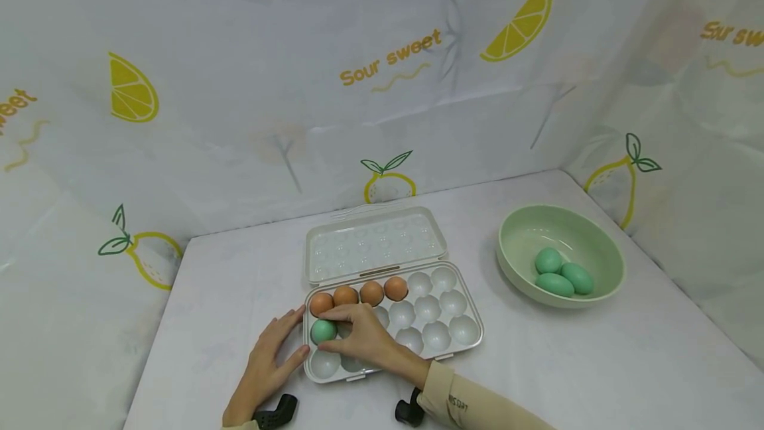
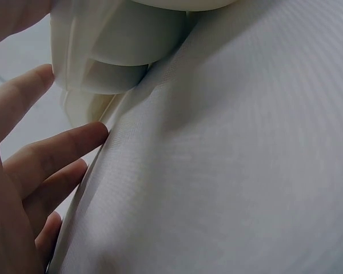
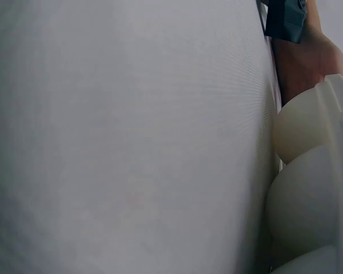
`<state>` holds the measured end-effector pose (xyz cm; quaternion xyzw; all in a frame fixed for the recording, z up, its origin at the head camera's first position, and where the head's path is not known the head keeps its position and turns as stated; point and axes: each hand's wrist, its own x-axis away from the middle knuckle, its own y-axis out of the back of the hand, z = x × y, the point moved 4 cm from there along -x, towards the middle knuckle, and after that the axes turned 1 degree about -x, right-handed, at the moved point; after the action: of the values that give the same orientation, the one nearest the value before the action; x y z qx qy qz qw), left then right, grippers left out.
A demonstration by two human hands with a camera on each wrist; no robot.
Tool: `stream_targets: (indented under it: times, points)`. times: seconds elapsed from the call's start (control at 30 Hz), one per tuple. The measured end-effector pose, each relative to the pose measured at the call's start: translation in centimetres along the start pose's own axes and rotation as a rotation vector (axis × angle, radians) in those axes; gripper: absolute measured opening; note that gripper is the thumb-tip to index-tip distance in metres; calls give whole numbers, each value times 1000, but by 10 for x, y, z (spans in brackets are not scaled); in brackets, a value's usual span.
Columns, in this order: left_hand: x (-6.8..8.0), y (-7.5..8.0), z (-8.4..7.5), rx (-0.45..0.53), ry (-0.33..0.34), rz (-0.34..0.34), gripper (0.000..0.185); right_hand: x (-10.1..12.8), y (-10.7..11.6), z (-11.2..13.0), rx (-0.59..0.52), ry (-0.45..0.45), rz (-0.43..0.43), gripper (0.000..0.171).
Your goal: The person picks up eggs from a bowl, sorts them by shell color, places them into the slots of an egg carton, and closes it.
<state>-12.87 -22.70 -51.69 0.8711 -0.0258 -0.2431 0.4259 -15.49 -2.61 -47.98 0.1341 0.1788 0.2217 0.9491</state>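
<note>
A white plastic egg tray (image 1: 436, 336) lies with its clear lid (image 1: 382, 244) folded back behind it. My right hand (image 1: 371, 342) reaches over from the right, thumb and fingers around a green egg (image 1: 323, 331) at the left cup of the second row. Behind it, several brown eggs (image 1: 371, 293) fill the left part of the back row. My left hand (image 1: 270, 358) is at the tray's left side, fingers extended and fingertips against the edge. In the left wrist view, fingers (image 2: 74, 145) spread beside the tray's rounded cups (image 2: 140, 34).
On the right stands a light green bowl (image 1: 609, 244) with three green eggs (image 1: 555, 285) inside. A lemon-printed curtain (image 1: 239, 151) borders the white table (image 1: 239, 284) at the back and sides. Black wrist devices (image 1: 278, 413) sit at both wrists.
</note>
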Motion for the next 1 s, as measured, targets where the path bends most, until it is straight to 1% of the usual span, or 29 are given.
stream_targets:
  times: [0.17,0.23,0.33,0.53,0.73,0.9,1.0]
  points:
    - [0,1,-2,3,6,1,68,0,0,0,129,48,-3,44]
    - [0,1,-2,3,5,1,68,0,-1,0,146,58,1,44]
    - [0,1,-2,1,1,-1,68,0,-1,2,148,64,8,45]
    - [0,1,-2,2,-9,-5,68,0,0,1,135,45,-3,47]
    - [0,2,-2,-3,-18,-13,68,0,0,-1,119,66,-13,45]
    - [0,1,-1,-2,-9,-7,69,0,1,-1,99,73,-23,44]
    - [0,0,-1,-1,3,-3,69,0,1,-2,59,62,-28,43]
